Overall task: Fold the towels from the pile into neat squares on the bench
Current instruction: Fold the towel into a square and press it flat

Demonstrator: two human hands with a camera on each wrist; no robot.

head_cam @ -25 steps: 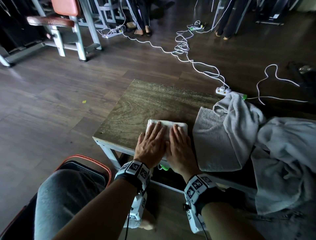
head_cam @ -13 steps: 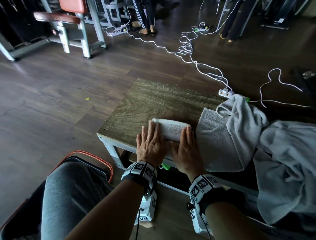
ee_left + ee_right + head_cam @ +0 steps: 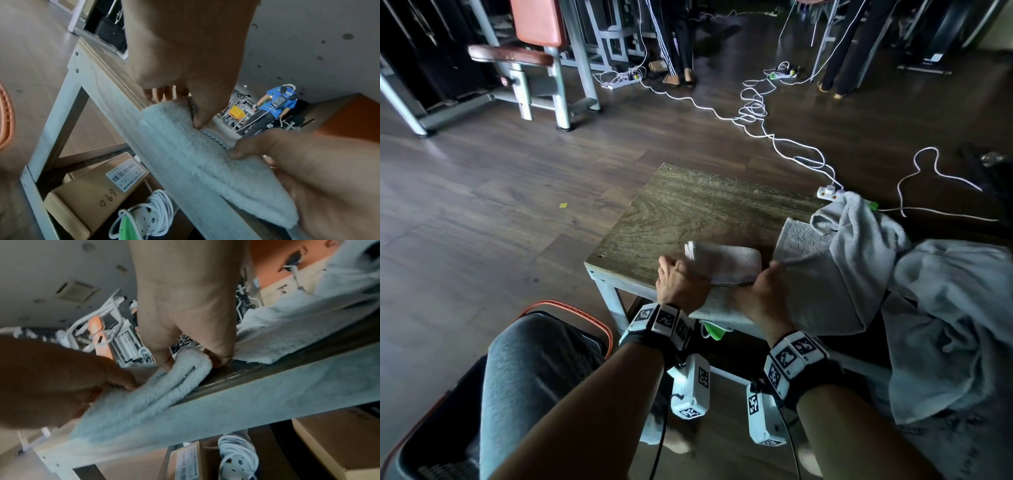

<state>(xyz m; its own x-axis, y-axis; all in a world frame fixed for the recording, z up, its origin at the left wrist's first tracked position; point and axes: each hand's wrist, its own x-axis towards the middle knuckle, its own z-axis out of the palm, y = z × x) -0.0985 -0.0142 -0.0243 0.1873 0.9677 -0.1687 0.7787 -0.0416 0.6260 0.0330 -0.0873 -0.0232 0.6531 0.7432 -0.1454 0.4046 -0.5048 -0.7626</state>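
Observation:
A small white folded towel (image 3: 724, 262) lies at the near edge of the wooden bench (image 3: 698, 209), its near part overhanging the front. My left hand (image 3: 675, 272) grips its left end, thumb on top and fingers curled beneath, as the left wrist view shows on the towel (image 3: 191, 162). My right hand (image 3: 767, 279) pinches the right end; the right wrist view shows thumb and fingers round the layered edge (image 3: 193, 368). A heap of pale grey towels (image 3: 866, 274) covers the bench's right side and spills off it.
An orange-rimmed black basket (image 3: 585, 318) stands by my grey-clad knee at lower left. White cables and a power strip (image 3: 829, 192) trail across the floor behind the bench. Cardboard boxes (image 3: 90, 190) and a coiled white cord (image 3: 150, 216) sit under it. Gym equipment (image 3: 534, 58) and people's legs stand farther off.
Both hands were pressing flat on the folded towel. They slid back toward me and now curl around its two ends, and the towel's near part has come over the bench's front edge.

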